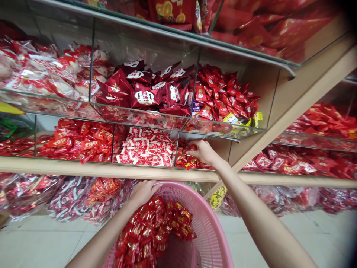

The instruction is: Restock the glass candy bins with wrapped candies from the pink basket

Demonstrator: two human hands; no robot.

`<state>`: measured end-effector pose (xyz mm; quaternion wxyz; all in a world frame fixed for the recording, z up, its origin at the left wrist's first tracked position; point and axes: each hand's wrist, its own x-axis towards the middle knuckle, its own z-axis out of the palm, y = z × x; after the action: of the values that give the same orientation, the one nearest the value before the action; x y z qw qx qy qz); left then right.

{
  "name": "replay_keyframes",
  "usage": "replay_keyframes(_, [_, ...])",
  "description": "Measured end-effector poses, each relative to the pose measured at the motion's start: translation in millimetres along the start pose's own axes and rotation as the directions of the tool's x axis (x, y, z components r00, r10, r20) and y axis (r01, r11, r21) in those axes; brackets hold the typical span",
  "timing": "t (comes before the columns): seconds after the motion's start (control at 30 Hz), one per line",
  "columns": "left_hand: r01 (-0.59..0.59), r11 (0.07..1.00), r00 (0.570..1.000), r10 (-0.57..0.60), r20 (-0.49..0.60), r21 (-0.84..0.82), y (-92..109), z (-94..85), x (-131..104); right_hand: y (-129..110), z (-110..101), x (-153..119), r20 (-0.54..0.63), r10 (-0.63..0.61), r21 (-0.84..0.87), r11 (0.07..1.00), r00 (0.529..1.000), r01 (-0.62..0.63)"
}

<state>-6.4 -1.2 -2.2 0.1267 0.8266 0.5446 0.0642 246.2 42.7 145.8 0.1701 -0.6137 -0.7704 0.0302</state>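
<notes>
From where I stand, I see a pink basket (217,230) at the bottom middle of the frame, with a pile of red candies (145,230) inside, mostly on its left side. The left hand (143,191) holds the basket's rim, just left of the middle. The right hand (203,150), a bit right of the middle, reaches into a shelf box with small red sweets (184,158). I can't tell if it has picked any up. Red and white sweets (147,147) fill the next box, near the middle.

Wood-edged lower shelf (69,168), glass dividers (113,143), red packets (79,139), red-and-white packets (146,149), red-and-gold packets (186,161)
</notes>
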Motion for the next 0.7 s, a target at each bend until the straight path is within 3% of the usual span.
replay_keyframes(0.13, [0.008,1.000,1.000,-0.008,-0.001,0.018,-3,2.3,0,-4,15,2,0.092,-0.036,-0.038,0.998,0.995,0.040])
replay_keyframes(0.27, [-0.001,1.000,1.000,0.001,-0.011,0.004,-3,2.9,0,1,16,1,0.054,-0.074,-0.039,0.996,0.996,0.077])
replay_keyframes(0.47, [0.021,1.000,1.000,-0.021,0.013,0.007,-2,1.8,1,12,-3,-2,-0.030,0.092,-0.038,0.995,0.995,-0.093])
replay_keyframes(0.7, [0.029,1.000,0.999,-0.029,0.024,-0.001,-2,1.3,1,8,7,-4,0.103,0.159,-0.070,0.986,0.982,-0.152])
